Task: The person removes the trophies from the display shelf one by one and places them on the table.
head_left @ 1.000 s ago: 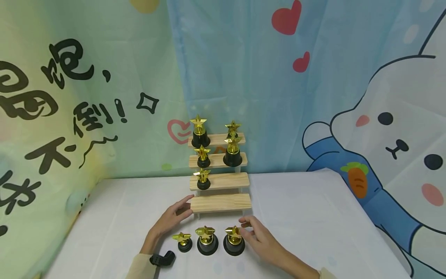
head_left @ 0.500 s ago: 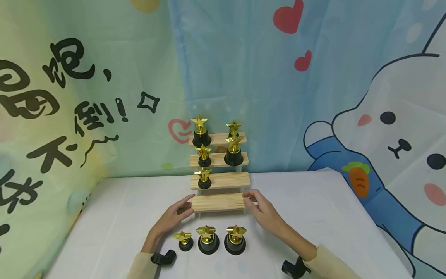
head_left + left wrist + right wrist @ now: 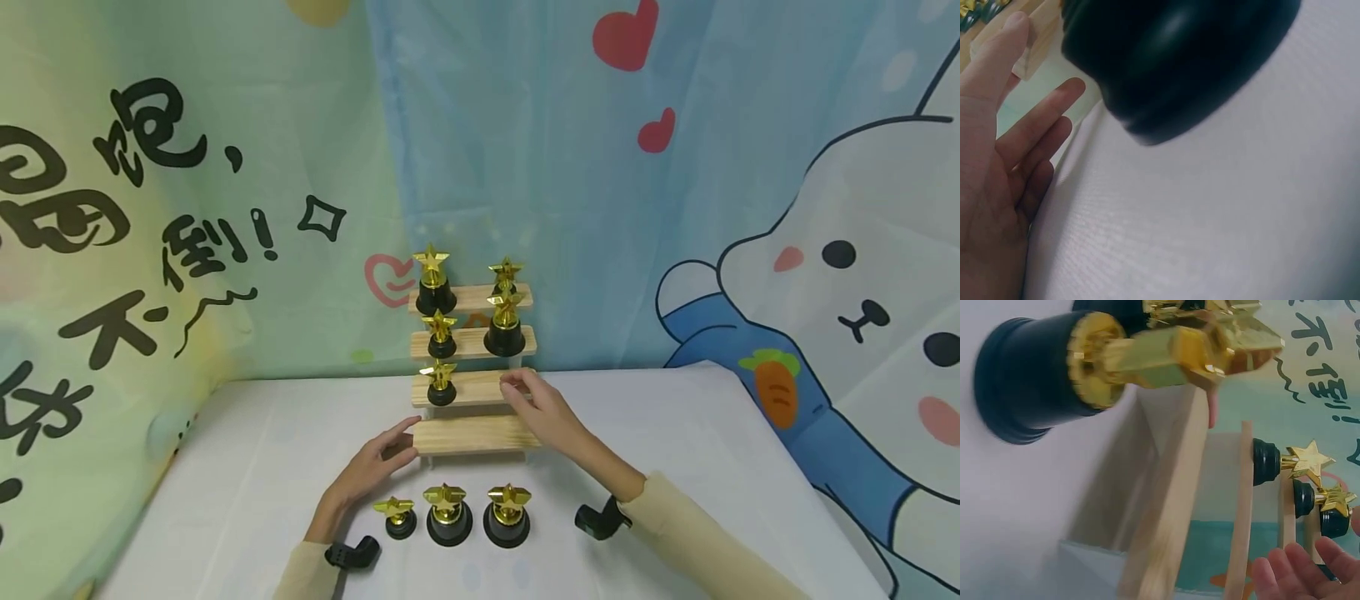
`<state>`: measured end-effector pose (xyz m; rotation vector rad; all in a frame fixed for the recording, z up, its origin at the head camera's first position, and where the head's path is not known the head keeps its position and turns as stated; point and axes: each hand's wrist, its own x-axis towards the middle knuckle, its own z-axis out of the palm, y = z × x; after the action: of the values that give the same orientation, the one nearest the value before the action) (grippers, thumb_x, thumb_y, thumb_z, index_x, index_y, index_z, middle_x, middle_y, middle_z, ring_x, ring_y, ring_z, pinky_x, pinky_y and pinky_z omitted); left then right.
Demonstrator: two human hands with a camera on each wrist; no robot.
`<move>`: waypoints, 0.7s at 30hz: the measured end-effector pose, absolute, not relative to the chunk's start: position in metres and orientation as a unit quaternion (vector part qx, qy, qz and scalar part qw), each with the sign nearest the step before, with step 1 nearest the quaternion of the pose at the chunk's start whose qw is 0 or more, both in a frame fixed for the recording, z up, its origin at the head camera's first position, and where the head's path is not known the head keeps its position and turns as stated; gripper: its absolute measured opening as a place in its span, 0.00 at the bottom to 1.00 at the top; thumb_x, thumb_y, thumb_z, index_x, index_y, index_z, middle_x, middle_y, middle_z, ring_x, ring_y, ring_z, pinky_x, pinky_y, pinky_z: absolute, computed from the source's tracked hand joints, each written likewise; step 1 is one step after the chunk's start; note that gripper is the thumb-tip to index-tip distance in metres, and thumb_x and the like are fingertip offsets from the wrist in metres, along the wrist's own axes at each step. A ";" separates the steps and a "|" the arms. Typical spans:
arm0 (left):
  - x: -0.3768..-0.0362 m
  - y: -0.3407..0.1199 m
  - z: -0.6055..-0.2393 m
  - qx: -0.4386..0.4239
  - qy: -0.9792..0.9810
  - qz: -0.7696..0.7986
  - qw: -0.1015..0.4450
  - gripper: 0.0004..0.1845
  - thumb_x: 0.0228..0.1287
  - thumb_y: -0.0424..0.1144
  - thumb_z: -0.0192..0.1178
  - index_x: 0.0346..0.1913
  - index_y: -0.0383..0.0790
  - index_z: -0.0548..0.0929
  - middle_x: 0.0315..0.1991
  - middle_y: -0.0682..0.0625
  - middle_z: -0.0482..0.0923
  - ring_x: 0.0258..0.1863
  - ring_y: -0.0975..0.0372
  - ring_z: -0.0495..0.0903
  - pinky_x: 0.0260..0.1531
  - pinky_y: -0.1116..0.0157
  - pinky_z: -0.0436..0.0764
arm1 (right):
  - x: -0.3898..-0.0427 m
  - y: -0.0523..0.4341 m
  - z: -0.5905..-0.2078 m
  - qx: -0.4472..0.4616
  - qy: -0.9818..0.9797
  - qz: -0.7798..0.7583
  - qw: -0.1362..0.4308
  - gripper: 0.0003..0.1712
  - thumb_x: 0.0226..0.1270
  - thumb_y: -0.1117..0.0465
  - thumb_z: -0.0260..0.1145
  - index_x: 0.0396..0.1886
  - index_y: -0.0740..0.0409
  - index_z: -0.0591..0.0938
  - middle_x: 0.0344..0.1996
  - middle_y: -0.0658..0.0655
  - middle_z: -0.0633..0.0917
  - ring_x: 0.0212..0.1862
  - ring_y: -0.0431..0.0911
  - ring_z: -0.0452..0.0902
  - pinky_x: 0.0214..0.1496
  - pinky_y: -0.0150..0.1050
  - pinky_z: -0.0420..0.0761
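Right hand (image 3: pixel 542 410) up off the desk in the last second, away from the row of three gold star trophies on black bases (image 3: pixel 448 513), fingers now loosely open over the second step of the stepped pale wooden display stand (image 3: pixel 480 392), holding nothing. Left hand (image 3: pixel 372 468) same as before, flat and open against the lowest step's left end. Five more star trophies (image 3: pixel 437 382) already up on the higher steps, leaving the right half of that second step free; cartoon rabbit backdrop (image 3: pixel 832 275) behind.
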<state>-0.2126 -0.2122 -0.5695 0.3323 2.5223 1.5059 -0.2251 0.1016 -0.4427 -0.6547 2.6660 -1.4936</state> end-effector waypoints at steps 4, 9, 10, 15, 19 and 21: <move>-0.213 -0.211 -0.567 0.108 0.849 0.510 0.088 0.31 0.65 0.54 0.61 0.70 0.63 0.66 0.56 0.48 0.81 0.58 0.55 0.78 0.63 0.47 0.70 | -0.236 0.092 -0.439 -0.227 0.849 -0.478 0.010 0.22 0.78 0.51 0.50 0.59 0.63 0.74 0.51 0.61 0.81 0.55 0.53 0.77 0.59 0.50 0.78; -0.211 -0.210 -0.566 0.109 0.845 0.514 0.101 0.32 0.65 0.54 0.61 0.71 0.61 0.66 0.56 0.49 0.82 0.59 0.56 0.78 0.64 0.49 0.70 | -0.243 0.083 -0.440 -0.244 0.847 -0.473 0.012 0.21 0.78 0.54 0.50 0.57 0.65 0.74 0.50 0.61 0.82 0.54 0.53 0.78 0.59 0.50 0.78; -0.210 -0.210 -0.566 0.109 0.845 0.513 0.101 0.32 0.65 0.54 0.61 0.71 0.61 0.66 0.55 0.49 0.82 0.58 0.56 0.78 0.64 0.49 0.70 | -0.244 0.081 -0.440 -0.246 0.847 -0.471 0.013 0.22 0.78 0.53 0.50 0.58 0.65 0.74 0.50 0.61 0.82 0.55 0.53 0.78 0.59 0.50 0.78; -0.210 -0.211 -0.567 0.110 0.843 0.518 0.100 0.31 0.65 0.53 0.61 0.71 0.60 0.66 0.55 0.49 0.82 0.58 0.56 0.78 0.63 0.49 0.71 | -0.249 0.072 -0.438 -0.250 0.848 -0.467 0.028 0.24 0.78 0.51 0.50 0.62 0.64 0.72 0.56 0.62 0.79 0.59 0.54 0.75 0.60 0.51 0.77; -0.211 -0.211 -0.566 0.112 0.837 0.525 0.106 0.31 0.65 0.51 0.61 0.70 0.61 0.67 0.55 0.49 0.82 0.58 0.56 0.79 0.62 0.50 0.72 | -0.254 0.065 -0.434 -0.259 0.848 -0.461 0.031 0.25 0.78 0.51 0.50 0.64 0.63 0.71 0.60 0.62 0.77 0.61 0.54 0.74 0.61 0.50 0.76; -0.212 -0.212 -0.564 0.112 0.836 0.528 0.102 0.30 0.65 0.50 0.62 0.70 0.61 0.67 0.55 0.49 0.82 0.58 0.56 0.79 0.61 0.50 0.72 | -0.257 0.060 -0.432 -0.269 0.847 -0.457 0.030 0.25 0.78 0.52 0.50 0.64 0.63 0.71 0.60 0.62 0.77 0.62 0.54 0.74 0.62 0.50 0.76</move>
<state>-0.2120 -0.2116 -0.5644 0.3311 2.4675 1.5587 -0.2568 0.0602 -0.4316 -0.8285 2.6115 -1.4085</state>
